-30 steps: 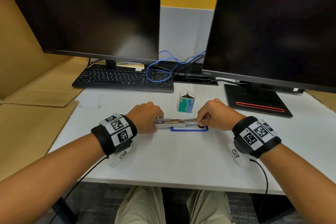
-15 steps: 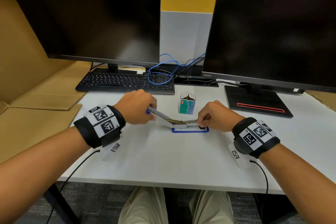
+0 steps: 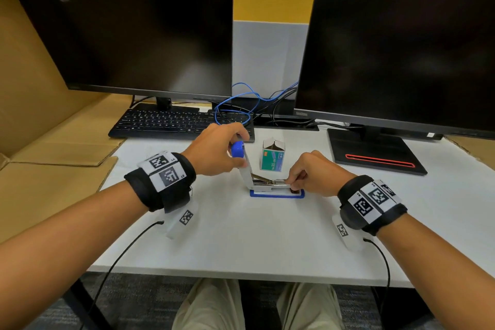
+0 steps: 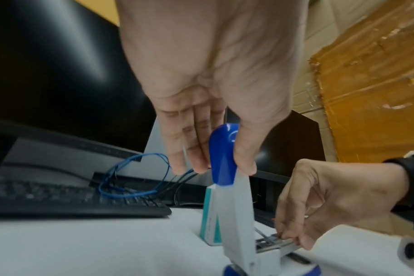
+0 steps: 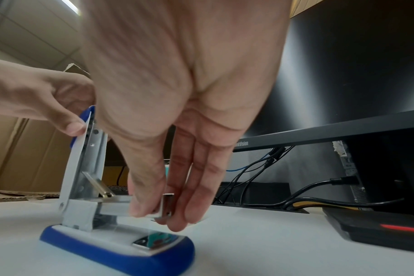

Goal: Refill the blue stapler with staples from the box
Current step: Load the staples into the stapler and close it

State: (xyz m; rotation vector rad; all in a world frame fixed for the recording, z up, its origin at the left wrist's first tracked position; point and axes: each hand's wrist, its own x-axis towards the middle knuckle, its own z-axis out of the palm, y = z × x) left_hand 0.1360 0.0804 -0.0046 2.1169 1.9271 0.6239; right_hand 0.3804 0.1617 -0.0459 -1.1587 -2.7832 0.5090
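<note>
The blue and white stapler (image 3: 276, 191) sits on the white desk, its blue base (image 5: 121, 250) flat. Its top cover (image 3: 242, 163) (image 4: 232, 205) stands swung up nearly vertical. My left hand (image 3: 217, 150) (image 4: 215, 164) pinches the cover's blue tip (image 4: 222, 155) between thumb and fingers. My right hand (image 3: 313, 174) (image 5: 154, 212) pinches the front end of the metal staple rail (image 5: 121, 207) (image 4: 272, 242) and holds it down. The teal staple box (image 3: 272, 159), top flaps open, stands upright just behind the stapler.
Two dark monitors (image 3: 134, 32) (image 3: 401, 48) stand at the back, with a black keyboard (image 3: 174, 123) and blue and black cables (image 3: 241, 104) between them. A black pad with a red stripe (image 3: 375, 155) lies right. Cardboard sheets (image 3: 40, 169) lie left of the desk.
My left hand has swung the stapler's cover up from flat to nearly vertical, rising away from the desk. My right hand has stayed on the front of the rail.
</note>
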